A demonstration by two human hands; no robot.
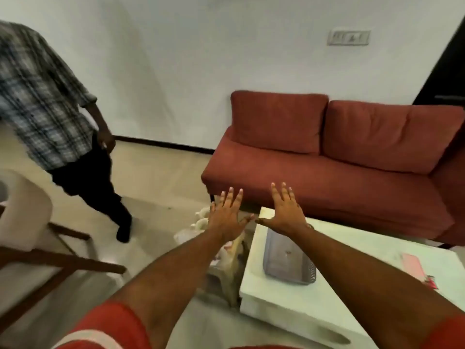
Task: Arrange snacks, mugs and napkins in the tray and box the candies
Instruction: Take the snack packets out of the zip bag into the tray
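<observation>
Both my arms stretch forward with the palms down and the fingers spread. My left hand [227, 215] hovers over the floor just left of the table, and my right hand [284, 210] hovers above the table's far left corner. Neither holds anything, and the thumbs nearly touch. Below my right wrist a grey plastic tray [284, 260] lies on the white low table [297, 306]; it looks empty except for a small dark speck. A pink flat object [417, 269] lies at the table's right side. No mugs, snacks or candies are in view.
A red sofa [339, 170] stands behind the table. Another person in a checked shirt and dark trousers [63, 137] walks at the left. A wooden chair frame [57, 258] with a pale cushion is near left. Pale bags [226, 250] lie on the floor beside the table.
</observation>
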